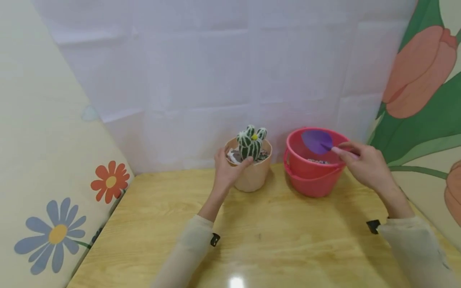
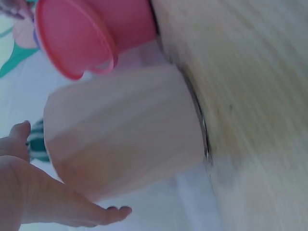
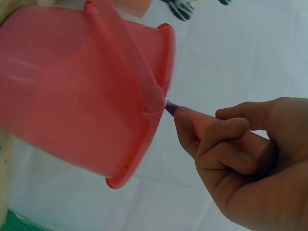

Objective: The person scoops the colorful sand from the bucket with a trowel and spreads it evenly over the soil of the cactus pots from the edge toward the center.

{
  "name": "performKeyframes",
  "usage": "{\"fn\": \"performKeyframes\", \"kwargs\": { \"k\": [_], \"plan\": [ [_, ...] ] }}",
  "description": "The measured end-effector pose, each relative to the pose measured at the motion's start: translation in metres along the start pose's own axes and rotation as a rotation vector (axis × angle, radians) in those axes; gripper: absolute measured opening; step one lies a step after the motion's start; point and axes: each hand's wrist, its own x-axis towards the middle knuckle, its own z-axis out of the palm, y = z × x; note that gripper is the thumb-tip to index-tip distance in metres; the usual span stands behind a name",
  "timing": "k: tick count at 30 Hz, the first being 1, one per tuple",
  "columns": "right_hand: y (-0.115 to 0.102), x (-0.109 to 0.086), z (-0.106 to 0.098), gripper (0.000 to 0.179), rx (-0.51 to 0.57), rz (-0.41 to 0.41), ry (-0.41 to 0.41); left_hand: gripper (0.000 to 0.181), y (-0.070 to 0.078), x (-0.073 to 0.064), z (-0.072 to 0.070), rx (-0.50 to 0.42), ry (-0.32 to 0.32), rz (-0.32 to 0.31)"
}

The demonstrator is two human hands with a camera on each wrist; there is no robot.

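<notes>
In the head view my left hand rests at the near left side of a peach flower pot. Its thumb lies at the front rim, and the fingers reach along the outer left side, fairly straight in the left wrist view. A small green-and-white cactus with a yellow dot stands in the pot. My right hand grips the pink handle of a toy shovel, fingers curled round it. The purple scoop is over the mouth of the pink bucket, inner face hidden from the right wrist view.
Small multicoloured bits show inside the bucket, whose handle hangs down in front. Pot and bucket stand side by side on a wooden table, close to a white cloth backdrop. Flower-painted panels flank both sides.
</notes>
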Motion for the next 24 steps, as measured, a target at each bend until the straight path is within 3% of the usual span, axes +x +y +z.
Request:
{"fn": "performKeyframes", "kwargs": {
  "k": [5,11,14,18,24],
  "plan": [
    [-0.006,0.015,-0.001,0.044,-0.145,-0.109,-0.095,0.087,-0.008,0.005,-0.028,0.007,-0.061,-0.025],
    [-0.013,0.034,-0.005,0.039,-0.298,-0.127,-0.213,0.074,-0.009,0.006,-0.049,0.030,-0.011,0.021],
    [-0.010,0.040,-0.007,0.038,-0.352,-0.128,-0.216,0.068,-0.006,0.003,-0.055,0.043,0.008,0.080],
    [0.000,0.047,-0.011,0.034,-0.421,-0.196,-0.185,0.059,0.000,-0.003,-0.061,0.040,0.010,0.145],
    [0.012,0.054,-0.015,0.031,-0.447,-0.224,-0.154,0.044,0.010,-0.010,-0.058,-0.009,0.001,0.239]
  ]
}}
